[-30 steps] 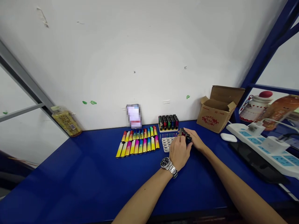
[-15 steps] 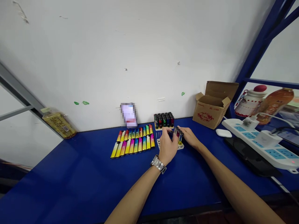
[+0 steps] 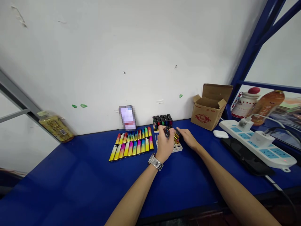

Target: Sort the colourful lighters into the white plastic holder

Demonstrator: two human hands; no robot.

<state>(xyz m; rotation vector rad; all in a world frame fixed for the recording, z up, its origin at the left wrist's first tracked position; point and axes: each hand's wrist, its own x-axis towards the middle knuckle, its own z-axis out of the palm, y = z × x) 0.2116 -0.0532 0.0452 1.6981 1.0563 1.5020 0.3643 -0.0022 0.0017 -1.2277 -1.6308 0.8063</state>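
Observation:
My left hand (image 3: 165, 144), with a metal watch (image 3: 155, 162) on its wrist, is closed around dark-topped lighters (image 3: 167, 131). Its fingers cover most of them. Over the right end of a white holed tray (image 3: 178, 148), more lighters (image 3: 176, 137) with shiny yellow bodies lean at a tilt. The fingers of my right hand (image 3: 189, 138) are closed against these from the right. How many each hand grips is hidden. Behind my left hand, a full tray of upright lighters (image 3: 162, 121) stands by the wall. Two rows of colourful lighters (image 3: 131, 147) lie flat to the left.
A phone (image 3: 127, 117) with a blurred screen leans on the wall. An open cardboard box (image 3: 207, 111) stands at the right, near a white case (image 3: 220, 134), a black device (image 3: 246, 157) and a power strip (image 3: 257, 141). A yellow bottle (image 3: 56, 127) leans at the far left.
The lighters at the tray's right end stood upright and now tilt between my hands. More of the tray's right front shows. The whole view has shifted slightly.

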